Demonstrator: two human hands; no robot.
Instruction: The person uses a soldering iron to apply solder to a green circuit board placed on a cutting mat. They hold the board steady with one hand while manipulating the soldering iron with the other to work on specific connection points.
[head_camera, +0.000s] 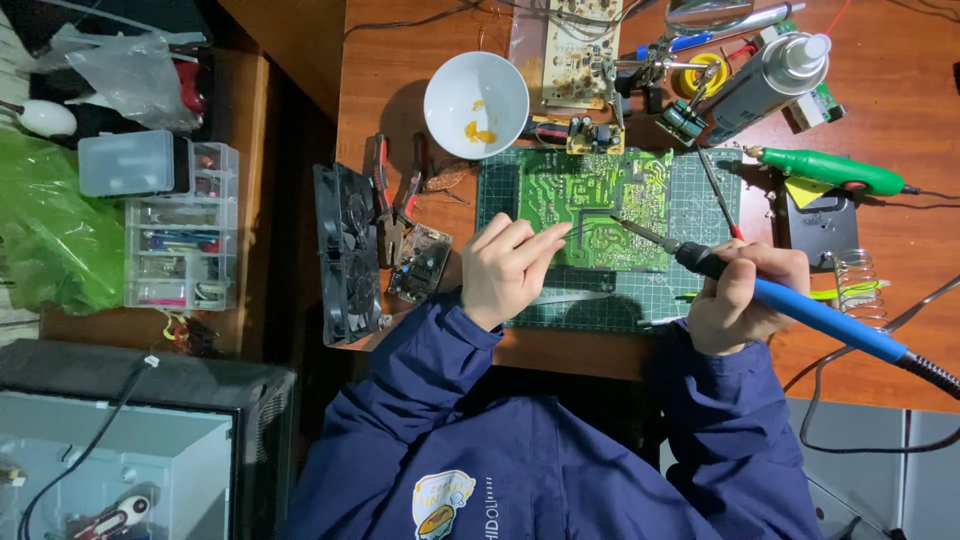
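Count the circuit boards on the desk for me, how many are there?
4: a big green board on the cutting mat, a beige one at the top, a tiny one below it, and a small one beside the fan. Clutter may hide others.

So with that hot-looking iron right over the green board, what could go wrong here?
1. The left hand holds fine solder wire close to the soldering iron tip; a slip could burn a fingertip.
2. The tip rests on the green circuit board, whose traces look tightly packed, so solder might bridge two of them.
3. The iron's cable loops off the desk edge; a snag could jerk the right hand.
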